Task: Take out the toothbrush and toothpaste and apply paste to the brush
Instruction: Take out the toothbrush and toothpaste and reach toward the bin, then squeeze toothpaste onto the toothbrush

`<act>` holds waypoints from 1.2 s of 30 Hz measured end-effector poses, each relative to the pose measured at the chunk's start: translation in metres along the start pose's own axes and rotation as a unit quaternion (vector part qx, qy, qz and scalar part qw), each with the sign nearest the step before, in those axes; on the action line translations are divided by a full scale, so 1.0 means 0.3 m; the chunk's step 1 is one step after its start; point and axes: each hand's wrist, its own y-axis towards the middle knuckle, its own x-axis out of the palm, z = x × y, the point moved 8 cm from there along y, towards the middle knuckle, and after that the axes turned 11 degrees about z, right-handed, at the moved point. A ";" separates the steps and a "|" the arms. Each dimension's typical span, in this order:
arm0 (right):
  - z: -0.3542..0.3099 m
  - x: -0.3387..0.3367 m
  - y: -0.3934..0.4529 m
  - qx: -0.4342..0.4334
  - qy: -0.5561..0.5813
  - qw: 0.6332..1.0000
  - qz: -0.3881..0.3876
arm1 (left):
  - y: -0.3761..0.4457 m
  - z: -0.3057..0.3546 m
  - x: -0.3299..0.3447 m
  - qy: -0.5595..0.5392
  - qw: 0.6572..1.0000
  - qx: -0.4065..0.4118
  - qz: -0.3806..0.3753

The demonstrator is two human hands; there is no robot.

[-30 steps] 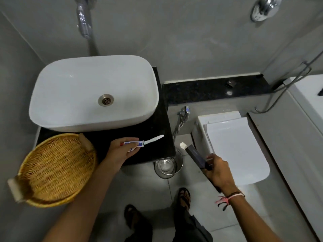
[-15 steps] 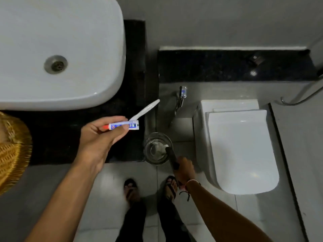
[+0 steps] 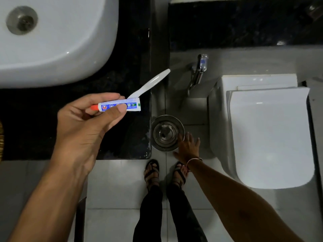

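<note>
Holding: left hand point(image 3: 83, 126), fingers pinching toothpaste tube point(image 3: 120, 107) and white toothbrush point(image 3: 148, 84) over the black worktop point(image 3: 131, 49).
Right hand point(image 3: 187, 145): fingers spread, empty, beside steel bin point(image 3: 167, 133).

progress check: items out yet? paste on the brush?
Done: the toothpaste tube and the white toothbrush are out, both held together in the left hand. In hand: the right hand is empty, fingers spread, down beside the steel bin on the floor. Left: the tube's orange cap looks still on and no paste shows on the brush, so uncapping and squeezing remain.
</note>
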 end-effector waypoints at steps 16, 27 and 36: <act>-0.089 -0.637 -0.316 -0.061 0.078 0.967 0.236 | -0.158 0.091 -0.070 0.091 0.996 -0.024 -0.013; -0.655 -1.192 -0.654 -0.374 0.143 0.843 0.359 | -0.191 0.503 -0.202 0.119 0.988 0.086 -0.053; -1.084 -1.183 -0.622 -0.349 0.232 0.889 0.182 | -0.059 0.745 -0.684 0.014 0.996 0.093 -0.008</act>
